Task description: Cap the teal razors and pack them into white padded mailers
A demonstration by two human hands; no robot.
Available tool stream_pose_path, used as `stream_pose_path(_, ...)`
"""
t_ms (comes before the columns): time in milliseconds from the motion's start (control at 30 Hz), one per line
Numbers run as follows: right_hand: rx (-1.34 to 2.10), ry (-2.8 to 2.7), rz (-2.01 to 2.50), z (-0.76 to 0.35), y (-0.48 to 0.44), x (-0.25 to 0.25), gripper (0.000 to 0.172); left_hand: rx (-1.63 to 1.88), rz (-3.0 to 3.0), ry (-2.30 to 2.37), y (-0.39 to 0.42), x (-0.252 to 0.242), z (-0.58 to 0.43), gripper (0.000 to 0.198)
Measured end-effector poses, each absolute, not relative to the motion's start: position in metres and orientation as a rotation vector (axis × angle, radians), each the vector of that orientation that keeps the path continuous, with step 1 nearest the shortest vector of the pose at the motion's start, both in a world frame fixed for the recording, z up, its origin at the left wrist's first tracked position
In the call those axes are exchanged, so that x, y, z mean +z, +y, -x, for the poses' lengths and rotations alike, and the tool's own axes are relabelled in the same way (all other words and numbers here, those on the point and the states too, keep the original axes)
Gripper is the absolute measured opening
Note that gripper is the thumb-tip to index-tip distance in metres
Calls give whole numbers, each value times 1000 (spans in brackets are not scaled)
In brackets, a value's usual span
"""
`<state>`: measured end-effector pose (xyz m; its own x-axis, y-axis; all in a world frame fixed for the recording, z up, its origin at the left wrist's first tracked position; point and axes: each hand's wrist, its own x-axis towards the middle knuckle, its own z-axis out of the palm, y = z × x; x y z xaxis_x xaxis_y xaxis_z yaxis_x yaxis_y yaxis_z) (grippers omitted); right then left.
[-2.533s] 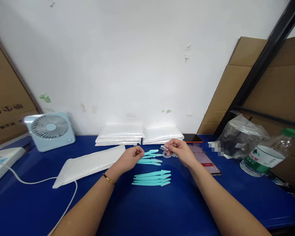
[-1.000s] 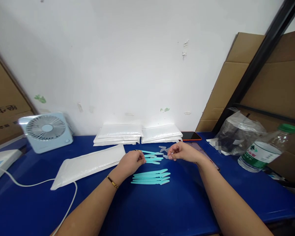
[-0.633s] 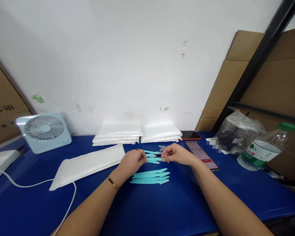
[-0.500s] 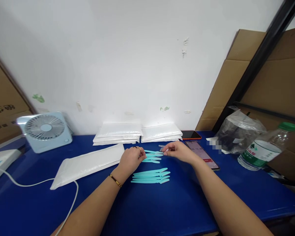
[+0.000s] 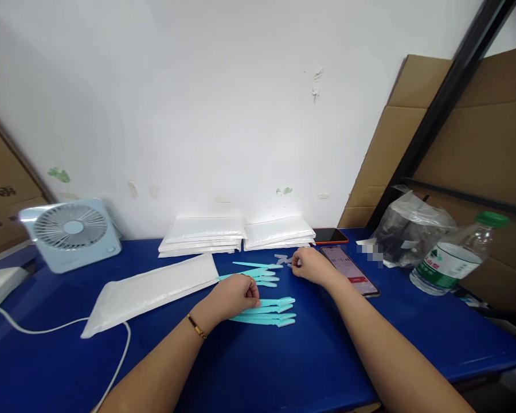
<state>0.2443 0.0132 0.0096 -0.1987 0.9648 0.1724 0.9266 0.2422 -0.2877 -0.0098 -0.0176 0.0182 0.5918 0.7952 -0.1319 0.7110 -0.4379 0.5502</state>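
Two groups of turquoise eyebrow razors lie on the blue table, a back group [image 5: 264,274] and a front group [image 5: 279,317]. My left hand [image 5: 236,295] is over the front group, thumb and fingers closed on the handle of its uppermost razor [image 5: 277,302]. Part of that handle is hidden under the hand. Behind the back group lie several small clear blade caps [image 5: 281,260]. My right hand [image 5: 312,267] is beside them, fingertips pinched together on a clear cap [image 5: 289,265] at the table surface.
Two stacks of white padded envelopes [image 5: 202,232] stand against the wall. Another white envelope [image 5: 155,289] lies at left, near a blue fan [image 5: 75,229] and a white cable [image 5: 126,344]. At right are a phone [image 5: 352,272], an orange-edged phone [image 5: 331,236], a plastic bag [image 5: 417,229] and a bottle [image 5: 451,264].
My left hand has moved from the back razors down to the front group. My right hand has drawn away from the back razors' tips to the small caps. The view has shifted slightly.
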Motion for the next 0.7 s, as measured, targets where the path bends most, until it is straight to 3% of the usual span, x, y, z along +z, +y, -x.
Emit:
stream_pose_path(100,343,-2180,1631,-247,10,14,8,258,-2222,1208,-13,17,13,20)
stream_pose_path(267,952,-2031,1367,-252,2,31,24,432,-2114,1202,-5,16,21,22)
stream_pose_path(333,1015,-2004,1301,-250,-1,34,26,487,-2113,1177,-4,18,22,25)
stream_pose_path(567,447,-2034,1164,-235,-7,36,14,434,-2352,1394,-7,32,20,41)
stream_pose_path(700,195,-2154,1065,-227,-12,39,15,423,-2467,1504,-7,35,22,43)
